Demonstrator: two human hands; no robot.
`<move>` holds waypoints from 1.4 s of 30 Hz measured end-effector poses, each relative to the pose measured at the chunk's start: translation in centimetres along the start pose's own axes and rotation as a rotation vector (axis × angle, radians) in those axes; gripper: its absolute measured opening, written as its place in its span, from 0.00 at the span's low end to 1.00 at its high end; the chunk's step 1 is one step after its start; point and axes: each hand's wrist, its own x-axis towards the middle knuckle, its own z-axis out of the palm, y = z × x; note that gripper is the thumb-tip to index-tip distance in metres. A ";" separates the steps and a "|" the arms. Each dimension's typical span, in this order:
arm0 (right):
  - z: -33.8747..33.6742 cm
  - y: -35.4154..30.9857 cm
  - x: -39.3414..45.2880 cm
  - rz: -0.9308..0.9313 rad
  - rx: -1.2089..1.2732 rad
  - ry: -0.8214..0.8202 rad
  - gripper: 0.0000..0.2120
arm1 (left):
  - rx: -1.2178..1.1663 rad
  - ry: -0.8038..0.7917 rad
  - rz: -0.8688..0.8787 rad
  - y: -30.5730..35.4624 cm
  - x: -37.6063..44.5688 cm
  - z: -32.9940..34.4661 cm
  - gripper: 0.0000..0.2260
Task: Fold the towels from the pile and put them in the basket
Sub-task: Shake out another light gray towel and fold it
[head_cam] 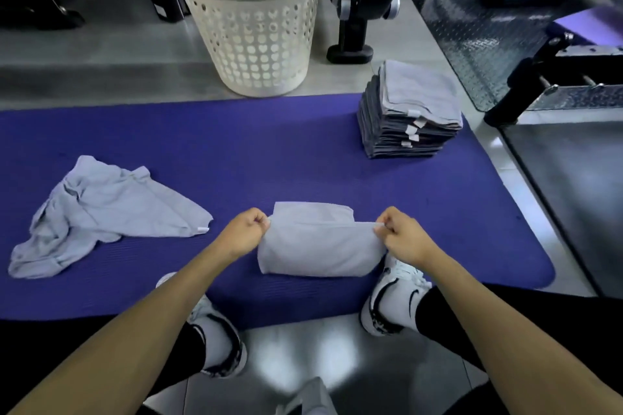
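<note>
1. Writing: no readable text anywhere. The white sneakers (392, 296) carry a black swoosh-like mark; no brand word legible. Small white tags stick out of the stack's near edge and one corner of the loose towel, blank as far as can be seen.
2. Towel being folded (317, 246): light grey, lies on the purple mat (236, 152) right in front of the person, between the two feet. Long axis runs left-right. Near half is lifted and doubled toward the far edge; a strip of the lower layer shows beyond the raised edge.
3. Left hand (244, 231): forearm reaches forward from lower left, knuckles up, fingers curled tight, pinching the towel's left upper corner.
4. Right hand (403, 234): mirrors it from lower right, fingers curled, thumb and fingertips pinching the right upper corner. The edge is stretched taut between the hands.
5. Loose towel (101, 212): crumpled, same grey, on the mat to the left, well apart from the held one.
6. Folded stack (409, 111): neat grey pile at the mat's far right corner.
7. Basket (256, 20): white plastic, heart-shaped holes, upright on the floor just beyond the mat's far edge. Whether anything lies inside cannot be told.
8. Black gym equipment stands behind the basket.
</note>
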 end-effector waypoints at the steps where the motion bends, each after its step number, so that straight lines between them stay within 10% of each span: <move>1: 0.4 0.4 0.5 0.023 0.000 -0.011 0.06 | 0.001 -0.011 -0.026 -0.6 0.4 0.4 0.09; 18: 7.2 5.2 17.6 0.239 -0.019 0.068 0.07 | -0.009 0.196 -0.248 -4.5 15.6 6.5 0.09; 26: 8.4 8.0 20.0 0.128 -0.060 -0.009 0.11 | 0.100 0.222 -0.016 -6.7 17.1 6.6 0.07; 32: 7.6 7.7 21.6 0.097 -0.176 -0.193 0.14 | 0.438 -0.244 0.161 -5.8 20.3 5.3 0.18; 42: 6.6 5.9 24.3 0.245 -0.351 -0.445 0.17 | 0.538 -0.474 -0.013 -3.2 23.3 3.8 0.17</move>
